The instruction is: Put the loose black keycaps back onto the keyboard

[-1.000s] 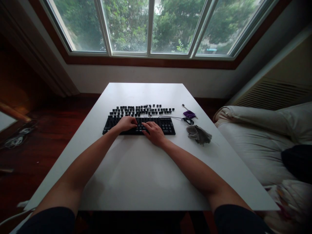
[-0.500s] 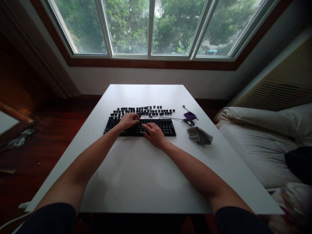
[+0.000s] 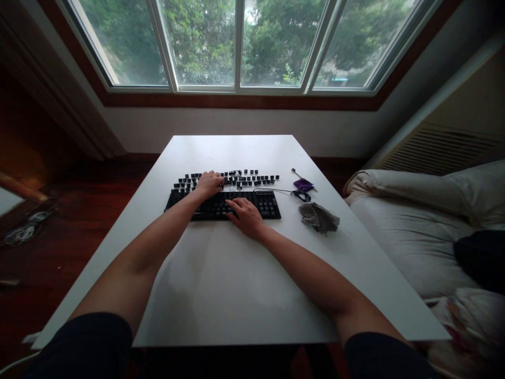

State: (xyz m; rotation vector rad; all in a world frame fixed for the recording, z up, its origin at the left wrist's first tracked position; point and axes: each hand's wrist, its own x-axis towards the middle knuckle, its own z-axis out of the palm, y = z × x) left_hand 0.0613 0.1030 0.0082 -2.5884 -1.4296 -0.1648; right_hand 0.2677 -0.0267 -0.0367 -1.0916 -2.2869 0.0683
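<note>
A black keyboard lies across the white table, and loose black keycaps stand in rough rows behind it. My left hand is over the near rows of keycaps, just beyond the keyboard's back edge. Its fingers are bent down and closed together, with a small dark keycap at the fingertips, mostly hidden. My right hand rests on the keyboard right of the middle, fingers stretched out over the keys, holding nothing.
Right of the keyboard lie its coiled cable, a purple cloth, a thin brush-like stick and a crumpled grey rag. A pale sofa stands beyond the table's right edge, a window behind.
My left hand has moved away from me, off the keyboard to the loose keycaps. My right hand stays on the keyboard. The whole view has shifted slightly.
</note>
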